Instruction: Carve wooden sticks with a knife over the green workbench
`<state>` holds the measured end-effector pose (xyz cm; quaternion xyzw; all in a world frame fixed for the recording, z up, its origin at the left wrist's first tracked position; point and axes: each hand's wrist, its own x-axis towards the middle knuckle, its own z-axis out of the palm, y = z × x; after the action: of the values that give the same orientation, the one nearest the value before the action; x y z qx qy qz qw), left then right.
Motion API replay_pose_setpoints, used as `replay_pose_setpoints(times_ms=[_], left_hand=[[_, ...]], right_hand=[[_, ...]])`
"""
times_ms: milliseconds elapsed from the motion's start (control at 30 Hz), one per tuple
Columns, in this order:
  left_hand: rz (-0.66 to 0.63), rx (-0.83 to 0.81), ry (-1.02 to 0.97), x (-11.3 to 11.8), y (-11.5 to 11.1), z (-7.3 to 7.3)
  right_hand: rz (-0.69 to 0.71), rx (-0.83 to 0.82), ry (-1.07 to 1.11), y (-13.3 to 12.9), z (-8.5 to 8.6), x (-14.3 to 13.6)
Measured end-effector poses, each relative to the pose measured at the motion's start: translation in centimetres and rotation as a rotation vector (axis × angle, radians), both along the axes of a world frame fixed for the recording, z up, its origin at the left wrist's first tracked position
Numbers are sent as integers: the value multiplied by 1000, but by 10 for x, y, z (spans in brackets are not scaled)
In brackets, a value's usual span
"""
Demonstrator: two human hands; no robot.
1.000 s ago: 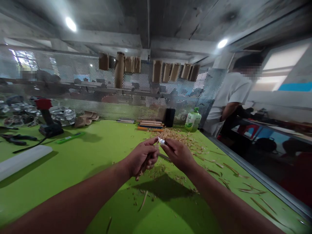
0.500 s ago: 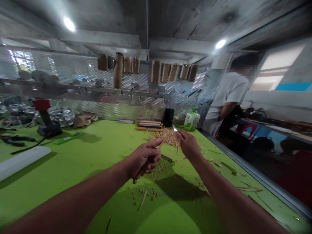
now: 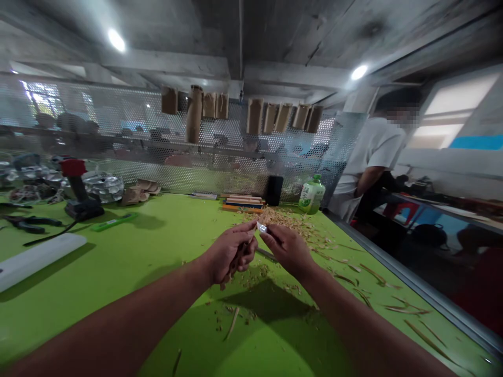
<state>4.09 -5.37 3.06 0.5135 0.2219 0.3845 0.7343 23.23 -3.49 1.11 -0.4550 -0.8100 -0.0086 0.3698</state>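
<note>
My left hand (image 3: 231, 252) is closed around a brown wooden piece (image 3: 234, 262), whose pale tip shows beyond the fingers. A small knife (image 3: 261, 228) with a shiny blade is gripped in my right hand (image 3: 288, 248). Its blade meets or nearly meets the tip of the wood, and the two hands are close together above the green table (image 3: 157, 230). Much of the wood is hidden by my left fingers. Pale wood shavings (image 3: 291, 217) are heaped just beyond my hands, and a dark strip (image 3: 267, 254) lies below them.
At the left are a red-and-black power drill (image 3: 78, 188), pliers (image 3: 31, 222), a white block (image 3: 43, 259) and a green cutter (image 3: 113, 222). A bottle (image 3: 312, 195), a black phone (image 3: 274, 190) and stacked sticks (image 3: 242, 203) stand behind. A person (image 3: 369, 157) is at the right.
My right hand has moved left and slightly down, bringing the knife from apart to the tip of the wood. The view has shifted slightly.
</note>
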Motion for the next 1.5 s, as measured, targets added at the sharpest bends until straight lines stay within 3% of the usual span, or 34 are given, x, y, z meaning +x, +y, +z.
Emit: replay_pose_setpoints(times_ms=[333,533,600,800,1500], left_hand=[[-44,-10,-20,0,0,-1],[-100,19,3,0,-7,0],[-56,20,0,0,-6,-1],[59,36,2,0,4,-8],[0,12,2,0,3,-4]], right_hand=[[3,16,71,5,5,7],[-221,30,263,28,11,40],[-200,38,261,25,11,38],[36,-17,47,2,2,3],[-17,41,-54,3,5,3]])
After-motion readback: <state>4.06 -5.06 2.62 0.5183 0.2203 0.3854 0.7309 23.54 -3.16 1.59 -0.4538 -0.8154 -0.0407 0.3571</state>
